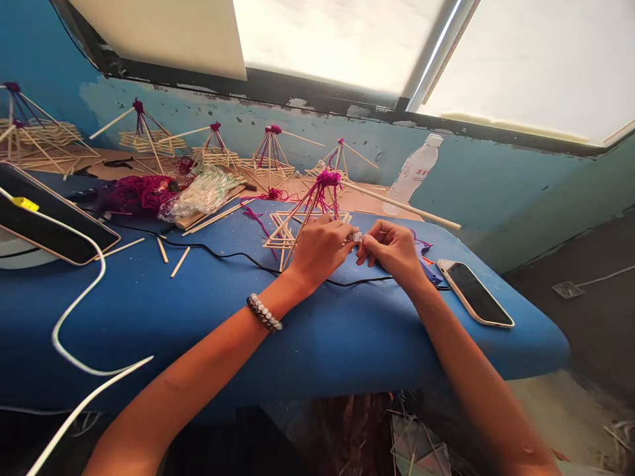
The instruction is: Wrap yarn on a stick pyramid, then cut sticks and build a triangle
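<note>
small pale piece (356, 237) held between the hands: location and lie?

it sits over the blue padded table top (149, 317), near the middle of the table. too small to confirm its material. it appears to lie left to right, but its long axis cannot be fixed with certainty.

state of the hands?

left hand (320, 248), with a beaded bracelet (262, 313) at the wrist, is closed, pinching the piece from the left. right hand (391, 251) is also closed, pinching it from the right.

what is nearest?

a stick pyramid (307, 218) stands just beyond the left hand, its peak bound in magenta cord (328, 178). one long stick (397, 205) runs from it toward the far right. a black cable (238, 254) crosses the table behind the wrists, and a phone (473, 293) lies to the right of the right hand.

surface and room?

more stick pyramids (270, 155) line the far left edge, beside a clear bag of sticks (203, 195). loose sticks (178, 261) lie on the blue top. a water bottle (414, 173) stands far right, against a blue painted wall (471, 192) with flaking paint, below a bright window (520, 66).
</note>
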Demonstrator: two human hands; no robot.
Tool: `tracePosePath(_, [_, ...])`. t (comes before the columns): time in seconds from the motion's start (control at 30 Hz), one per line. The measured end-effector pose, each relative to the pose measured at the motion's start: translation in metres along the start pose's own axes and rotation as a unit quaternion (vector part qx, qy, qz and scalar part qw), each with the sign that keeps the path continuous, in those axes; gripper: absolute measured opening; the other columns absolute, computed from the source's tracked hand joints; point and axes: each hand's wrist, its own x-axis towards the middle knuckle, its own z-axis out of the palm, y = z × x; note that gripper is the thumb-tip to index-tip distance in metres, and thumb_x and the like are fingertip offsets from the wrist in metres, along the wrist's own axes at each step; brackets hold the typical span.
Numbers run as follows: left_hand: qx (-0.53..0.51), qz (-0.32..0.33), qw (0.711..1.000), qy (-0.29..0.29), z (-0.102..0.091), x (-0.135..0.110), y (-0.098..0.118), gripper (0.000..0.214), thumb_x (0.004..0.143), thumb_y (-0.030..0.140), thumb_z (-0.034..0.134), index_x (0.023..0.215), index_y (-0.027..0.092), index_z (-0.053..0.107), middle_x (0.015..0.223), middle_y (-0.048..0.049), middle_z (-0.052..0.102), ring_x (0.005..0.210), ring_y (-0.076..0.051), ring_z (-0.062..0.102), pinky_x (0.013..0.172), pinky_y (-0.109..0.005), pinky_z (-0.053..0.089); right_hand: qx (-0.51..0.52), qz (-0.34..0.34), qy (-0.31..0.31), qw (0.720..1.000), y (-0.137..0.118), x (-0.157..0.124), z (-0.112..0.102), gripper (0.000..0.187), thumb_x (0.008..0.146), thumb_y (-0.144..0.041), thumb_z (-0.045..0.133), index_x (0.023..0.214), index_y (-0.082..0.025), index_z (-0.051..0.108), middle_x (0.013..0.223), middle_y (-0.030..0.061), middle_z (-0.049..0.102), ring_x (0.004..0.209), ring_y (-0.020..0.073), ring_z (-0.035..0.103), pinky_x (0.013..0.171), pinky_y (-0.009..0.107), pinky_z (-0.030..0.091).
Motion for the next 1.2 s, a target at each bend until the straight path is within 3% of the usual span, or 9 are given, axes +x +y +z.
tracePosePath(0.37, [0.007, 0.012, 1.0, 0.018, 0.0007, 0.0, -0.0019, 0.014, 0.095, 0.028, 0.075, 0.106, 0.02, 0.079, 0.097, -0.0041, 0.082, 0.098, -0.024, 0.071, 0.086, -0.036, 0.049, 0.018, 0.007, -0.025, 0.999, -0.0014, 0.0, -0.0022, 0.037, 0.073, -0.043, 0.085, 0.069, -0.02, 0.057, 0.059, 0.003, 0.072, 0.047, 0.0159, 0.069, 0.04, 0.021, 0.05])
tracePosePath(0.77, [0.044, 0.048, 0.997, 0.029, 0.002, 0.0002, -0.0013, 0.016, 0.1, 0.028, 0.068, 0.105, 0.019, 0.079, 0.098, -0.0053, 0.082, 0.1, -0.026, 0.07, 0.087, -0.04, 0.047, -0.003, -0.009, -0.004, 1.0, -0.0026, -0.0029, 0.0007, 0.035, 0.075, -0.038, 0.082, 0.068, -0.022, 0.051, 0.057, 0.0023, 0.071, 0.047, 0.0155, 0.068, 0.043, 0.022, 0.051])
tracePosePath(1.2, [0.015, 0.021, 0.999, 0.033, 0.0023, -0.0001, -0.0005, 0.014, 0.098, 0.029, 0.07, 0.102, 0.019, 0.079, 0.096, -0.0039, 0.082, 0.098, -0.025, 0.071, 0.087, -0.039, 0.048, 0.005, -0.024, -0.003, 1.0, 0.0, -0.0028, 0.0003, 0.035, 0.077, -0.041, 0.082, 0.071, -0.022, 0.054, 0.057, 0.0003, 0.071, 0.047, 0.0151, 0.068, 0.043, 0.022, 0.052])
